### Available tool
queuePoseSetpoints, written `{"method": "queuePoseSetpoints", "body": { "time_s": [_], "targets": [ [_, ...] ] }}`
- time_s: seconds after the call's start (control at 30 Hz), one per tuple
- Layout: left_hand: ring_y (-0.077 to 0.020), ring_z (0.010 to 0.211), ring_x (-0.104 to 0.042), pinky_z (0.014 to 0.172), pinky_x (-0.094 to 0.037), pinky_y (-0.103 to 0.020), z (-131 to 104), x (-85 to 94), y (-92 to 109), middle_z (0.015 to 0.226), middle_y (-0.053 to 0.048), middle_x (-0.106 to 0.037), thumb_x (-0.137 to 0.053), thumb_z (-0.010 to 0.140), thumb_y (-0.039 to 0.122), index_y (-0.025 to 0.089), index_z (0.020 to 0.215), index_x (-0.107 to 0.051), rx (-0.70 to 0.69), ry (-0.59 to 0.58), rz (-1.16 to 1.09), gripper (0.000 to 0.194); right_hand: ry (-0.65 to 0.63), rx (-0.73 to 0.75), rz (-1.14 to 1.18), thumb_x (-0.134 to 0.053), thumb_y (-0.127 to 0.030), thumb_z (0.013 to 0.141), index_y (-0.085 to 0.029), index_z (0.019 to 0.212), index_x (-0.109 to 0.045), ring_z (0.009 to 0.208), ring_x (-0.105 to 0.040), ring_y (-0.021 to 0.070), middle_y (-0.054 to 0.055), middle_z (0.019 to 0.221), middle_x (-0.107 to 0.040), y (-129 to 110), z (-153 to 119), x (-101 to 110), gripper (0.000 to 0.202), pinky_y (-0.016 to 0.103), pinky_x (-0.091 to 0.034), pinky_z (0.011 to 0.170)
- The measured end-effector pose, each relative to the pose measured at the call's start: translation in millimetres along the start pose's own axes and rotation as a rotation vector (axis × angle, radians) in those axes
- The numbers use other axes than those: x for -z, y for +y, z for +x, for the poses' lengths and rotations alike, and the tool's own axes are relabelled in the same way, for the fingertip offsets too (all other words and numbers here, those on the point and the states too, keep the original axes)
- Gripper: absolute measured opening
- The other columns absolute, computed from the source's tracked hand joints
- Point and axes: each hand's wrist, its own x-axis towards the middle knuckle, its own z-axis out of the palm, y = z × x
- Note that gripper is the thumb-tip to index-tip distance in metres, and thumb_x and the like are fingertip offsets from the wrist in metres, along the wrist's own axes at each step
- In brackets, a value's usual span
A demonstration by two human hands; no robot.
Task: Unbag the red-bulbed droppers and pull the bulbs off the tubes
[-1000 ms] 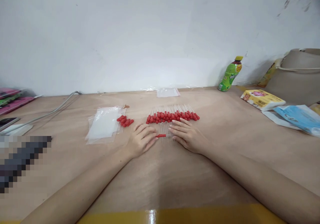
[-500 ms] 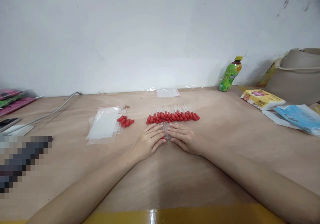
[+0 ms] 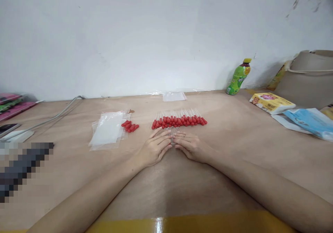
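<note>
My left hand point(image 3: 155, 147) and my right hand point(image 3: 189, 145) lie flat on the wooden table point(image 3: 234, 149), fingertips nearly meeting over a few clear glass tubes point(image 3: 172, 135) pressed between them. The tubes are mostly hidden by the fingers. Just beyond the hands lies a row of glass droppers with red rubber bulbs point(image 3: 179, 120). A small heap of loose red bulbs point(image 3: 130, 126) sits to the left, beside a stack of clear plastic bags point(image 3: 108, 130).
A green drink bottle point(image 3: 238, 76) leans at the wall. A yellow tissue pack point(image 3: 272, 103), blue packet point(image 3: 310, 121) and a beige bag point(image 3: 308, 77) are at right. A grey cable point(image 3: 52, 117), a phone point(image 3: 9, 127) and pink items point(image 3: 13, 103) are at left. Another clear bag point(image 3: 174, 96) lies at the back.
My hands have slid toward each other, closing the gap. The red-bulbed dropper seen between them a second ago is now covered by the fingers.
</note>
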Motion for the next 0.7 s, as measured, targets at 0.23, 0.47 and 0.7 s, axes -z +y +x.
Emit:
{"method": "queuePoseSetpoints", "body": {
  "time_s": [0.23,0.47,0.7],
  "targets": [
    [-0.0191,0.116,-0.049,0.109,-0.024,-0.045,2.4,7.1,2.3,0.111,-0.009,-0.063,-0.044,0.087,0.018,0.013,0.091,-0.058,-0.057,-0.025,0.06,0.015,0.029,0.105,-0.113,-0.048,-0.017,0.086,-0.009,0.096,-0.061,0.099,-0.06,0.0178,0.011,0.099,-0.067,-2.8,2.9,5.9,0.018,0.032,-0.049,0.093],
    [-0.0188,0.115,-0.05,0.109,-0.023,-0.045,-0.1,8.4,1.6,0.105,-0.006,-0.066,-0.044,0.087,0.018,0.014,0.088,-0.059,-0.072,-0.035,0.075,0.016,0.054,0.188,-0.181,-0.05,-0.016,0.084,-0.008,0.096,-0.062,0.1,-0.06,0.0186,0.011,0.099,-0.067,-1.8,2.6,11.5,0.018,0.032,-0.048,0.094],
    [-0.0189,0.116,-0.049,0.109,-0.024,-0.045,-1.3,9.0,1.7,0.104,-0.006,-0.066,-0.044,0.087,0.018,0.014,0.094,-0.059,-0.093,-0.052,0.093,0.017,0.027,0.208,-0.158,-0.05,-0.013,0.084,-0.009,0.102,-0.06,0.108,-0.055,0.0198,0.012,0.106,-0.064,0.7,-3.8,12.3,0.021,0.035,-0.045,0.098]
  ]
}}
